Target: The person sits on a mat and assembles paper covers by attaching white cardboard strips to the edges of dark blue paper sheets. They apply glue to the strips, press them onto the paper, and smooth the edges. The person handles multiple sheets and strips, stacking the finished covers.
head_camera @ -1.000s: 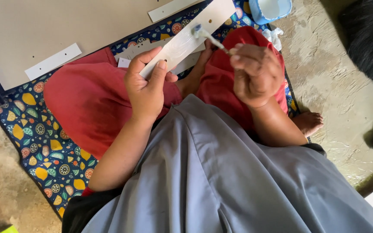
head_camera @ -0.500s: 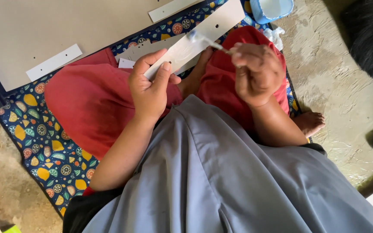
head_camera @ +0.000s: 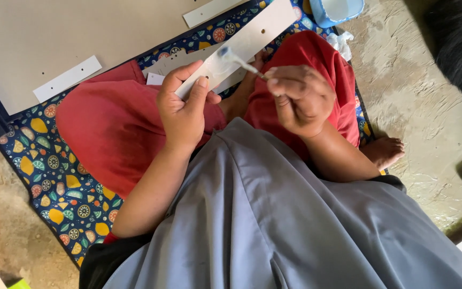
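I sit cross-legged in red trousers and a grey top on a patterned mat [head_camera: 54, 176]. My left hand [head_camera: 184, 109] grips the near end of a long white cardboard strip [head_camera: 252, 35] with holes in it. My right hand [head_camera: 301, 99] is closed on a thin brush [head_camera: 239, 60]. The brush's blue-tipped head rests on the strip just beyond my left thumb. Both hands are over my lap, close together.
A large beige board [head_camera: 81, 37] lies on the mat ahead, with more white punched strips [head_camera: 66, 79] on it. A blue tub [head_camera: 338, 9] stands at the top right beside crumpled tissue [head_camera: 341, 43]. Rough concrete floor lies to the right. My bare foot [head_camera: 383, 151] shows at the mat's edge.
The strip and brush have shifted slightly in my hands; the brush head still touches the strip near my left thumb. Little else moved.
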